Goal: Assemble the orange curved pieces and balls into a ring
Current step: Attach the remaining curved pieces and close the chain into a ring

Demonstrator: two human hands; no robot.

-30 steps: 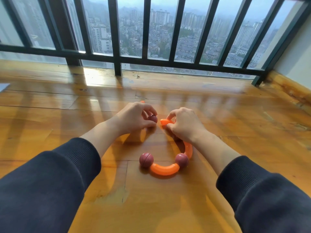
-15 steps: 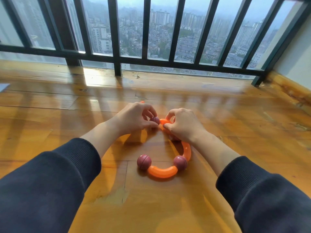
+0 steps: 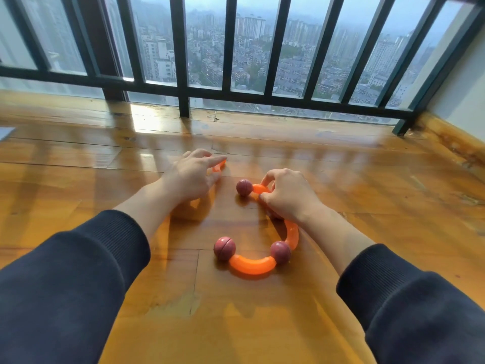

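A partial ring lies on the wooden floor. Its chain runs from a dark red ball (image 3: 224,248) through an orange curved piece (image 3: 252,266), a second ball (image 3: 280,252) and another curved piece (image 3: 292,232) up to a top curved piece (image 3: 258,188) ending in a third ball (image 3: 244,187). My right hand (image 3: 288,197) pinches the top curved piece. My left hand (image 3: 193,176) is spread over a loose orange curved piece (image 3: 219,165) farther left, fingers apart; the piece is mostly hidden.
A black metal railing (image 3: 183,56) with glass runs along the far edge of the floor. A wall and wooden skirting (image 3: 451,137) close the right side. A pale flat object (image 3: 5,132) shows at the left edge.
The ball that my left hand held now sits on the end of the top curved piece. My left hand let go and moved up and left onto the loose orange piece.
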